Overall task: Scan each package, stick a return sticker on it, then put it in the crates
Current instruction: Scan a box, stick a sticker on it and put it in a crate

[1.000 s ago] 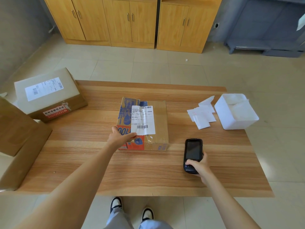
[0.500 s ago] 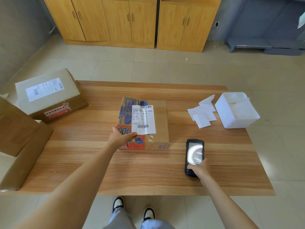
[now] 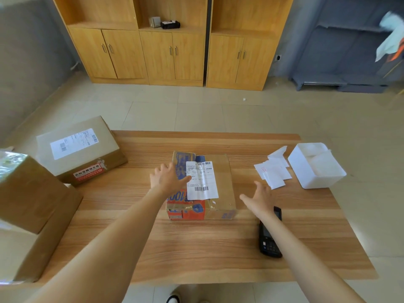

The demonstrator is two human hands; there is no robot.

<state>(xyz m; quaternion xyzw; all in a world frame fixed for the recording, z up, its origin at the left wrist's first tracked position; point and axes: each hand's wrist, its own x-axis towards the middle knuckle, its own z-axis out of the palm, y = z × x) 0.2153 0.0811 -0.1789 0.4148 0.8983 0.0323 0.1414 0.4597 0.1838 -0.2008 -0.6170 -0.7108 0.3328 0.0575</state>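
The right hand (image 3: pixel 259 199) has let go of the scanner (image 3: pixel 269 237), which lies near the table's (image 3: pixel 196 259) front edge, and now hovers with fingers spread over bare wood. Beyond, the left hand (image 3: pixel 168 177) rests flat, fingers straight, on the package (image 3: pixel 220 186) mid-table. Farther right, stickers (image 3: pixel 274 172) lie beside a white bin (image 3: pixel 317 169) at the table's edge.

The package (image 3: pixel 209 184) lies on the table (image 3: pixel 196 254) between the hands, the left hand (image 3: pixel 167 177) resting on it. The scanner (image 3: pixel 269 237) lies under the right forearm, behind the right hand (image 3: pixel 259 199). Stickers (image 3: pixel 273 172) and a bin (image 3: pixel 316 166) lie beyond and right of that hand. Two boxes (image 3: pixel 78 149) sit far left of the left hand.
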